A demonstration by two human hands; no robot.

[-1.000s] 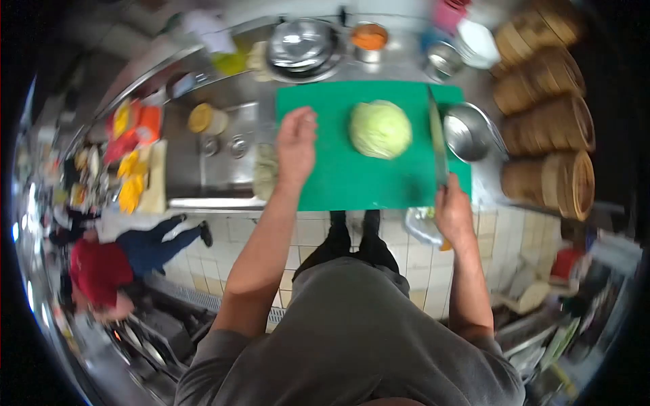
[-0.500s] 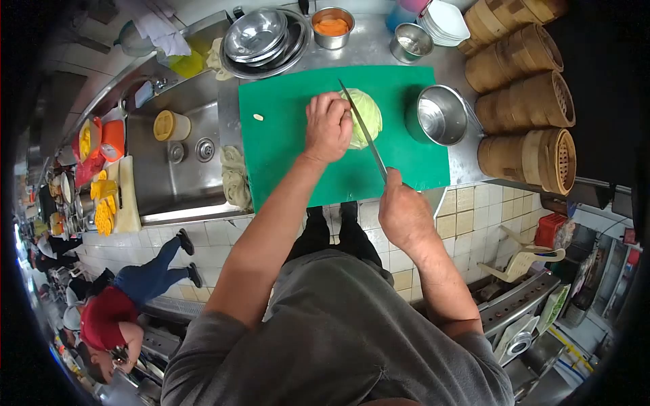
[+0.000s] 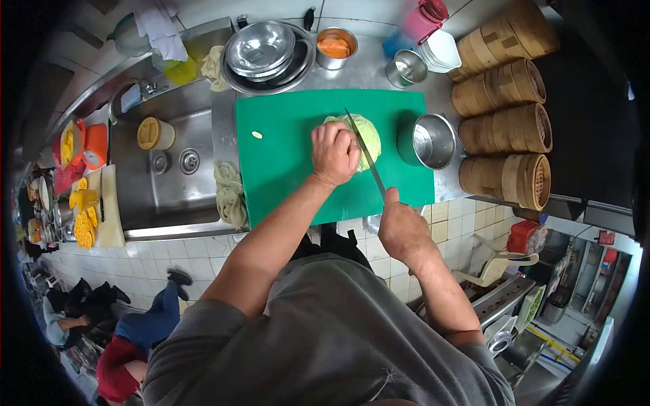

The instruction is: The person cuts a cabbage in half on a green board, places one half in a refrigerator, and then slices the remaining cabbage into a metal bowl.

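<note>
A pale green cabbage (image 3: 369, 139) lies on the green cutting board (image 3: 284, 183). My left hand (image 3: 335, 152) presses on its left side with fingers curled together. The handle of a long knife (image 3: 369, 153) is in my right hand (image 3: 405, 227), and its blade lies across the cabbage just right of my left fingers. Whether the edge has entered the leaves cannot be told. A small pale piece (image 3: 256, 134) rests at the board's left. On the board's right side is a steel pot (image 3: 433, 141).
Left of the board is a sink (image 3: 183, 128) with a yellow-lidded tub (image 3: 155, 134). Steel bowls (image 3: 261, 47), a pot of orange pieces (image 3: 334, 49) and a small steel cup (image 3: 406, 68) line the back. Bamboo steamers (image 3: 508, 179) stand right. A person in red (image 3: 118, 369) is lower left.
The view has shifted, so the board appears lower. My left hand still presses the cabbage and the knife still lies across it. The person in red appears lower in view.
</note>
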